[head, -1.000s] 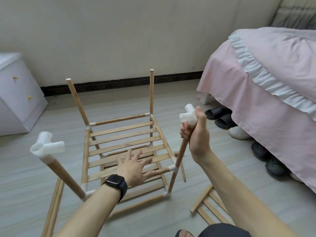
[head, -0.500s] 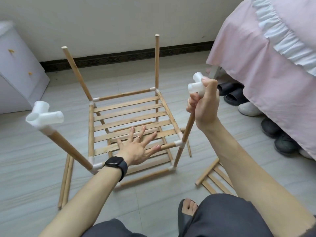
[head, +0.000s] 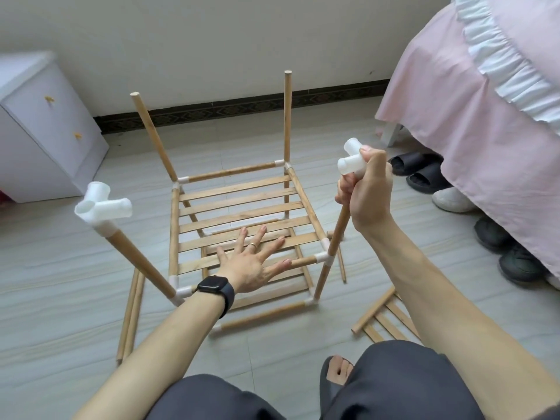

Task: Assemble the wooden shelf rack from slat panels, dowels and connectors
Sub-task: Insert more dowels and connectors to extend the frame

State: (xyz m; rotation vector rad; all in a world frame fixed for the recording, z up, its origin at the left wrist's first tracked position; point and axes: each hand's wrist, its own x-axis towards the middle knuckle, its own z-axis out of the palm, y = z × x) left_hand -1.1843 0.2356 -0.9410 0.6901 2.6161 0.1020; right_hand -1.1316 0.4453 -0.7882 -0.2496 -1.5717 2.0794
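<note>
Little had shifted since a second before: my right hand (head: 368, 189) stayed curled round the white connector (head: 351, 163) atop the near-right dowel (head: 339, 234), thumb bearing down; my left hand (head: 251, 263) lay spread flat, fingers straight, steadying the slat panel (head: 236, 189) of the floor-standing rack. I judged that connector nearly seated; the far dowels (head: 287, 116) remained uncapped.

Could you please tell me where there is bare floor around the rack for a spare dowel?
Free: floor between the white cabinet and the rack; floor between rack and skirting. Crowded: shoes by the bed, loose slat panel at right, loose dowels near-left.
</note>
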